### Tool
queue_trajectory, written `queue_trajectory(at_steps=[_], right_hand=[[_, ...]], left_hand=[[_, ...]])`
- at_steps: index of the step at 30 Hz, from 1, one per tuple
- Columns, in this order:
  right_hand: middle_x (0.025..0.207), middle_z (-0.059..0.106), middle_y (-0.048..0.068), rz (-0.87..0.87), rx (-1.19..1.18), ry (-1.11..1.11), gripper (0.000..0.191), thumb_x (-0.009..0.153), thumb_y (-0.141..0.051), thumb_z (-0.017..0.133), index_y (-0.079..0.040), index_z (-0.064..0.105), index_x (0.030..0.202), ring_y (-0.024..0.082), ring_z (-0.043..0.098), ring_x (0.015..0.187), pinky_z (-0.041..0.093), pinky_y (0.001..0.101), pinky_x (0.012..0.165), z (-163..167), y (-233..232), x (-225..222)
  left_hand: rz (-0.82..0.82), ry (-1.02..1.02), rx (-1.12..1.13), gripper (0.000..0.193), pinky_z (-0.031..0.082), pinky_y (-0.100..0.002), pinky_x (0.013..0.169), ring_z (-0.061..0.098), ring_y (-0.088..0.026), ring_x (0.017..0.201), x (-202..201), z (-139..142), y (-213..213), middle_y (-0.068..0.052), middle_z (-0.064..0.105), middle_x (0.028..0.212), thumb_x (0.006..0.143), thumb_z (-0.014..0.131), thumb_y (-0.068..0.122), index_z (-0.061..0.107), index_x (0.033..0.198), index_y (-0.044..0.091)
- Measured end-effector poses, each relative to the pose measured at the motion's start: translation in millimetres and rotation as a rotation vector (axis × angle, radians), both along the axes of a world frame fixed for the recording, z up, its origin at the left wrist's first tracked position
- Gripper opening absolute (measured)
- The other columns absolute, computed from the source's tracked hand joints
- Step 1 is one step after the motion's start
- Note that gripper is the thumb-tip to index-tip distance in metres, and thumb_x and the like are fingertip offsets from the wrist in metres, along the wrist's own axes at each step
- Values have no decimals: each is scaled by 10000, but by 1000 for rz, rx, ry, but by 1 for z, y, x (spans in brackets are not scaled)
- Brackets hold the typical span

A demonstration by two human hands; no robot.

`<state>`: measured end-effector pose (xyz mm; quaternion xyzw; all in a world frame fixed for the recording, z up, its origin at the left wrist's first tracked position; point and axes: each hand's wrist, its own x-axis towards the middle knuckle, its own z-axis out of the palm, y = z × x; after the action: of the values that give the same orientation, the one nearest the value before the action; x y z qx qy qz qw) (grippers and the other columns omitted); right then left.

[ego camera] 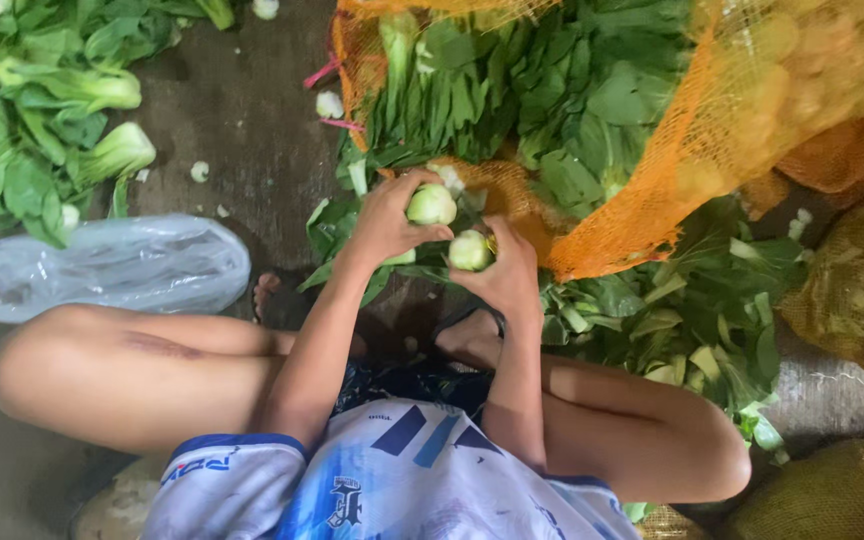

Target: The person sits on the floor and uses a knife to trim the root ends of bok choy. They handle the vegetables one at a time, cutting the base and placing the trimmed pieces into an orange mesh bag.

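- At the far left a heap of loose bok choy [47, 110] lies on the dark wet floor [242, 110], with pale stems, broad green leaves and a few trimmed white bits scattered beside it.
- Just below that heap, beside my left knee, lies a crumpled clear plastic bag [112, 266], long and flattened, greyish-white.
- My left hand [387, 222] is clamped on a bok choy head [432, 205]. Its cut base is round, pale green and almost white, and faces up toward me, with the fingers wrapped around the stem below it.
- My right hand [507, 275] grips a second bok choy head [470, 250] the same way, with its cut pale base showing between thumb and fingers. The two hands are close together, nearly touching, in front of my knees, and the two heads sit side by side.
- Under and right of my hands a layer of trimmed leaves [692, 320] covers the floor.
- Above them an orange net sack [712, 140] lies open, packed with dark green bok choy, its mesh bunched at the mouth just behind my hands.
- At the right edge more filled net sacks [852, 280] rest on the floor, dull yellow-brown, their contents blurred.
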<state>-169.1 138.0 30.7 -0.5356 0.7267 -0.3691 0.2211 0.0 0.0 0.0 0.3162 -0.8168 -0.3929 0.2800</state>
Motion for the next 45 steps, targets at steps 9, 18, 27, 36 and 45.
queue_trajectory(at_steps=[9,18,27,36,45], right_hand=[[1031,666,120,136,207,110,621,551,-274,919,-79,583,1036,390,657,957,501,506,739,17,-21,44],[1074,678,114,72,180,180,645,569,-263,920,-81,604,1101,390,670,963,504,512,739,-10,-24,35],[1150,621,52,-37,-79,-1147,631,699,-109,844,-100,568,1266,200,650,1051,596,399,910,-101,-13,22],[1325,642,133,-287,-204,-1369,577,956,-440,579,-70,546,1397,281,621,1238,513,482,1079,-100,-42,45],[1353,614,69,-337,-48,-1118,522,980,-298,667,-62,512,1419,231,622,1194,538,419,959,-66,-34,42]], left_hand=[[0,-155,-106,766,522,-472,859,687,-379,968,34,5,-1,-124,734,1017,644,856,665,702,1077,52],[-99,-144,-176,796,522,-469,868,712,-327,939,38,22,-10,-120,723,926,662,809,733,732,1048,41],[-6,61,-90,590,424,-450,1062,536,-371,1272,40,-46,-9,-172,586,1345,941,512,513,578,1331,76],[179,-520,340,676,387,-468,1226,504,-331,1484,77,-40,-31,-174,562,1544,1075,366,552,511,1527,69],[-327,217,659,1211,384,-411,1137,462,-299,1403,42,-46,6,-191,476,1534,681,780,738,309,1574,69]])
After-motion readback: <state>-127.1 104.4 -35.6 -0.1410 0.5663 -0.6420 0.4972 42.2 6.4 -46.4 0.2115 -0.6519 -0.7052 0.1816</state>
